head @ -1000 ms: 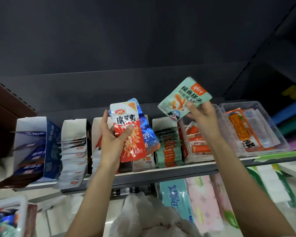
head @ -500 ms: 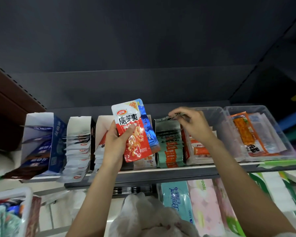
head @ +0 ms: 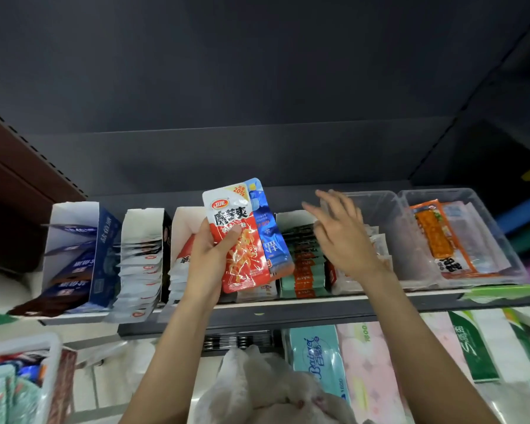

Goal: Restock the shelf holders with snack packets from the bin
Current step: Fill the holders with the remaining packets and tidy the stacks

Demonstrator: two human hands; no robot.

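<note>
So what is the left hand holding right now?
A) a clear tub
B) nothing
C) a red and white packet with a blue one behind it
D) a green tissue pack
C: the left hand grips a red and white packet, with a blue packet behind it.

Glossy foil red packet; clear plastic tray; matt cardboard holder.

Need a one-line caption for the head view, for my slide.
Left hand grips red and blue packets; open right hand hovers over shelf holders.
</note>
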